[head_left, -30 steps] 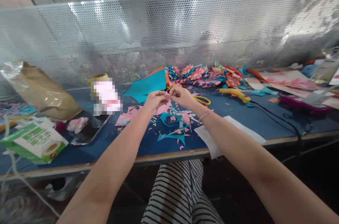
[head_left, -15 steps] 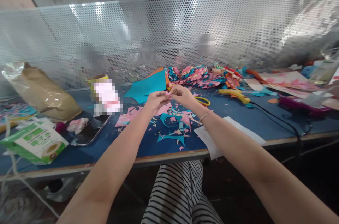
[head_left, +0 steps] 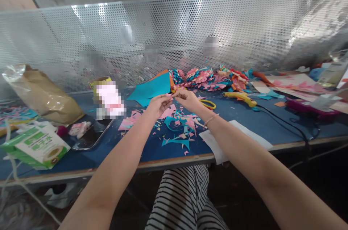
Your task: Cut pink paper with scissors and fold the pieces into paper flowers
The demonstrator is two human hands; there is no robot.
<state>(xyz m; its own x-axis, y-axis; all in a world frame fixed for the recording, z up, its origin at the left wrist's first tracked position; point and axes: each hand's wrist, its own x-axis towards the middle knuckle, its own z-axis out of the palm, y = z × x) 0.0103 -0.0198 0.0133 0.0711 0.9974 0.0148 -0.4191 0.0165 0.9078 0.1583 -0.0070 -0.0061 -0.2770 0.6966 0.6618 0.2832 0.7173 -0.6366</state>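
Fingers of the left hand (head_left: 159, 105) pinched a small pink paper piece (head_left: 169, 95) above scraps (head_left: 178, 142) on the table (head_left: 152, 147); fingers of the right hand (head_left: 187, 99) bunched beside it, their grip too small to tell.

Pink paper (head_left: 169, 95) (plus striped trousers (head_left: 178, 197))

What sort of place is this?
Perhaps a paper-craft workspace: cut paper scraps litter the blue table, frilly paper pieces are piled behind, and a yellow corded tool lies nearby.
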